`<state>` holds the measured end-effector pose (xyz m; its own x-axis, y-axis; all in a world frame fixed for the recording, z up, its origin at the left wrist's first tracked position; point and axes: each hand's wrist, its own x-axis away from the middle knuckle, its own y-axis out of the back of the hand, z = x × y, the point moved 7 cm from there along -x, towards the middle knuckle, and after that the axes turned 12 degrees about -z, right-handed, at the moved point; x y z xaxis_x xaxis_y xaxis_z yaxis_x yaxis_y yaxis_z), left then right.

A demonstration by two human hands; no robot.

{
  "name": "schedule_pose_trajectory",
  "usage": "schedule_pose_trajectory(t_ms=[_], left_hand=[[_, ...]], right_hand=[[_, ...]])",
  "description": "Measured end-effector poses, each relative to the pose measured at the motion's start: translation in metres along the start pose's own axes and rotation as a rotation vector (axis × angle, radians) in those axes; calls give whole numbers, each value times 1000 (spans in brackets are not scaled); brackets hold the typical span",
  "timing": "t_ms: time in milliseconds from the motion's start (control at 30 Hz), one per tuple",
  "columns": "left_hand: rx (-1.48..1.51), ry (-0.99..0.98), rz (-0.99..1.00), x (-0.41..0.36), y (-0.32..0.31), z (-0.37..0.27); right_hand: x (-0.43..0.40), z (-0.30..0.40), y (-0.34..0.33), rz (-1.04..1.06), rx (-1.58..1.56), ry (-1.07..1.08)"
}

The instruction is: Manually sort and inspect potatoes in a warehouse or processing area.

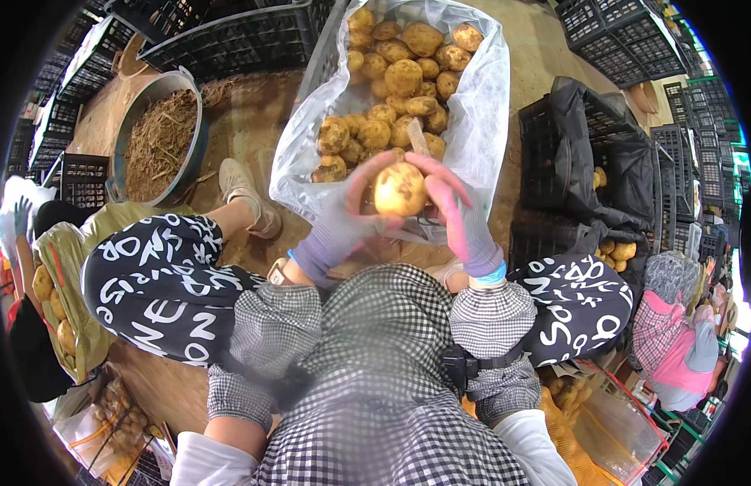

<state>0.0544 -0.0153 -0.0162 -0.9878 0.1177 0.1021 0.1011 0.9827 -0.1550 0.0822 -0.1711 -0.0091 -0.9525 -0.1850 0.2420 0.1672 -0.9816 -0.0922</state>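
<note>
A pale yellow potato (400, 189) is held up between my two gloved hands, over the near end of a crate with a white liner (494, 109). My left hand (346, 222), in a grey and pink work glove, curls around its left side and underside. On the other side, the pink fingers of my right hand (457, 212) rest against its top and right. A flat, narrow, dirt-stained strip (418, 138) sticks up behind the right fingertips; whether that hand grips it cannot be made out. Many soil-marked potatoes (403, 77) lie inside the liner.
At left stands a round tub (200, 130) of soil and dry plant scraps. Black-lined plastic crates (536, 152) with some potatoes are at right. Stacked black crates (624, 39) rise behind. Potato bags (78, 243) lie at left. Another person (673, 340) sits at far right.
</note>
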Motion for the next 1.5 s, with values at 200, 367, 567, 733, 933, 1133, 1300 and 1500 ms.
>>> schedule_pose_trajectory(t_ms=[200, 367, 567, 733, 933, 1133, 1300, 1500], left_hand=[[364, 140, 37, 1, -4, 2], [-41, -1, -2, 1, -7, 3], [-486, -292, -204, 5, -3, -24], [-541, -257, -174, 4, -8, -24], [-509, -188, -128, 3, -4, -12], [-301, -41, -172, -1, 4, 2], [-349, -13, -196, 3, -4, 1], [-395, 146, -335, -46, 13, 21]], right_hand=[[6, 11, -12, 85, 67, 171], [6, 4, -13, -49, -26, 74], [8, 13, -20, -123, 227, 234], [9, -2, -24, -87, -42, 182], [0, -16, -8, -72, -50, 99], [-4, 1, 8, -321, 188, 276], [17, 14, -2, -137, 333, 224], [44, 43, 122, -719, 128, 350]])
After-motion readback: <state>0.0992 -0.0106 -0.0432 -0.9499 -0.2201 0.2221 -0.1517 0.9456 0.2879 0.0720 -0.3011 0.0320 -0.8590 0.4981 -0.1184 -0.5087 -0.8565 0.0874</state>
